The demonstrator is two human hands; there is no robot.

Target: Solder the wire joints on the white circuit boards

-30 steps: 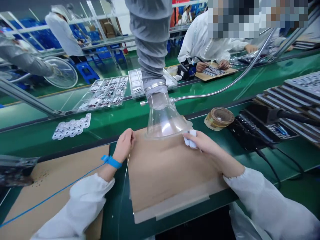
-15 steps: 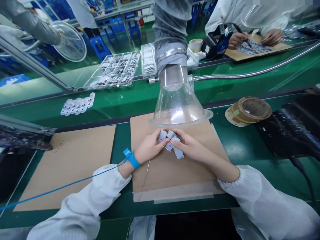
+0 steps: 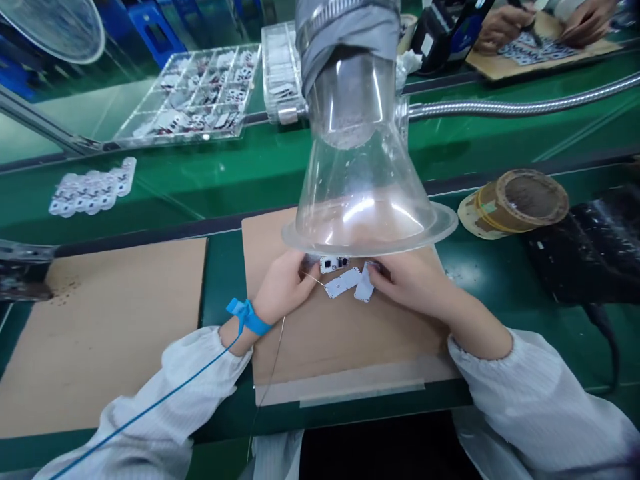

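Note:
My left hand (image 3: 284, 285), with a blue wrist strap (image 3: 249, 316), is closed at the left of a small group of white circuit boards. A thin solder wire (image 3: 314, 278) sticks out from its fingers, and its loose length trails down over the cardboard. Something greyish by those fingertips is too blurred to name. My right hand (image 3: 413, 283) pinches the upper end of a small white circuit board (image 3: 365, 285). Between the hands, a second white board (image 3: 343, 283) lies blank side up on the cardboard sheet (image 3: 340, 340). Behind it, another board (image 3: 333, 265) shows black chips.
A clear fume hood (image 3: 370, 193) hangs low just over my hands. A tape roll (image 3: 515, 203) and a black wrapped object (image 3: 585, 247) stand right. Another cardboard sheet (image 3: 115, 333) lies left. Beyond are joined boards (image 3: 93, 189), a divided tray (image 3: 193, 93) and a co-worker's hands (image 3: 505, 27).
My view has moved closer and lower. My hands have drawn apart; the boards bunched between them are now spread out, with one showing its chips and another in my right fingers.

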